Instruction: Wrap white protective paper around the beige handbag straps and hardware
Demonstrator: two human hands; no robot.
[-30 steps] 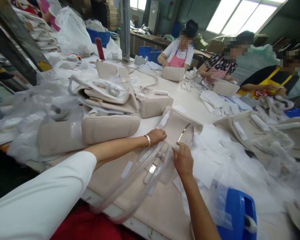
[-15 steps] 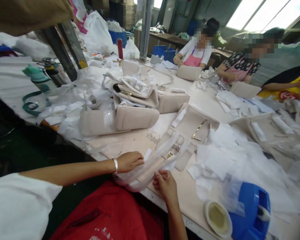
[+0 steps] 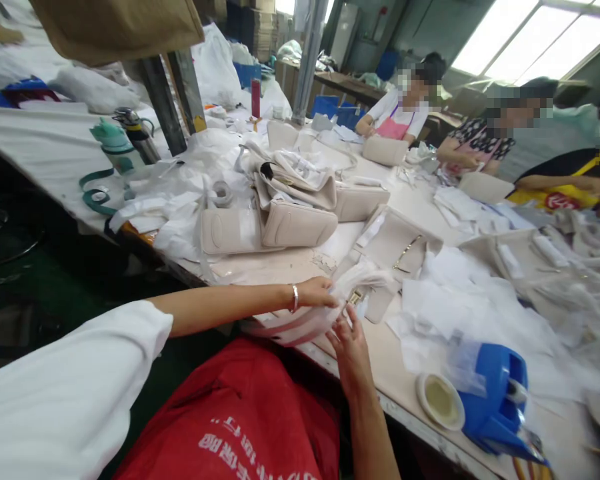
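Note:
A strap in thin white wrapping [image 3: 300, 327] droops over the table's near edge. My left hand [image 3: 316, 292], with a bracelet at the wrist, is closed on the wrapped strap. Just below and to the right, my right hand [image 3: 351, 339] has its fingers apart, the fingertips up against the wrapping near a gold buckle [image 3: 355, 297]. Beyond both hands lies a beige bag piece [image 3: 393, 243] with a gold metal strip, partly covered by the wrapping. What lies under my left fingers is hidden.
Beige bags [image 3: 300, 225] stand beyond my hands. White sheets [image 3: 445, 300] are piled at right, near a blue tape dispenser [image 3: 495, 393] and a round white container [image 3: 440, 400]. A teal bottle [image 3: 117, 147] and a metal post [image 3: 310, 60] stand farther off. Several people sit across the table.
Both hands have moved up and to the right in the picture, closer to the buckle. The wrapped strap is now bunched between them. My right fingers have spread, and the view has shifted.

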